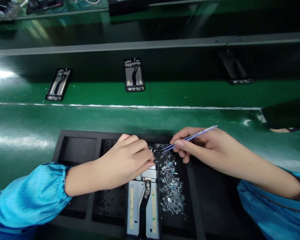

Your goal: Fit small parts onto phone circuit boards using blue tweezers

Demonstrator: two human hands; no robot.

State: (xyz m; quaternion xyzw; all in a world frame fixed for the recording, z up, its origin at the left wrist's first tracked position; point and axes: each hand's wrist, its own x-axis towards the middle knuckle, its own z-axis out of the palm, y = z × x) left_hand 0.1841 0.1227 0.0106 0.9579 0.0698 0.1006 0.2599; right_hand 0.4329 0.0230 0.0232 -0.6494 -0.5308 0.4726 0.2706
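Purple tweezers [190,138] are pinched between the thumb and fingers of my right hand [202,145]. Their tips point left, over a heap of small silvery parts [172,183] in a compartment of the black tray [96,173]. My left hand [130,155] has its fingers curled at the top end of an opened phone frame [145,206], which lies across the tray with its metal inside and black ribbon cable showing. The fingertips are partly hidden, but they close on the phone's upper edge.
Beyond the tray, several similar phone frames lie on the green surface [95,90]: one on the left [58,85], one in the middle [134,75] and one in shadow at right [235,68]. A long grey rail [140,46] runs behind them. A dark object [290,113] juts in at right.
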